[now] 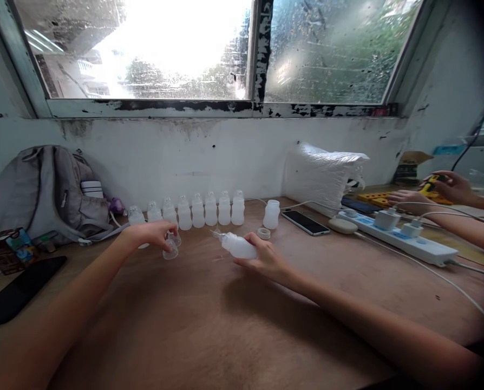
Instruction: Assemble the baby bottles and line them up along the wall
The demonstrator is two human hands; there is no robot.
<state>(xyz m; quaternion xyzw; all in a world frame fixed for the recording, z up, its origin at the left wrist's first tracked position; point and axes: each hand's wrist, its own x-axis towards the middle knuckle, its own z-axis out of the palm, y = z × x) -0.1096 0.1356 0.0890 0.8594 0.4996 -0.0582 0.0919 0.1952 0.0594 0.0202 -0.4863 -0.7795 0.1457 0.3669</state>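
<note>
My right hand (266,257) is wrapped round a small translucent white baby bottle (240,246), tilted on its side with its clear teat end pointing left. The fingers of my left hand (156,235) pinch a clear dome-shaped bottle cap (170,251) low over the table; another clear cap seems to sit just behind it, partly hidden. Beyond my hands several like baby bottles (198,211) stand upright in a row, with clear caps on top. To the right an open bottle (272,215) stands without a top, and a white screw ring (263,233) lies in front of it.
On the left are a grey backpack (51,189), a drink carton (8,249) and a black phone (20,290). To the right lie another phone (306,222), a silvery padded bag (319,176) and a power strip (396,236) with cables. Another person's hands (449,187) hold a yellow-and-black tool.
</note>
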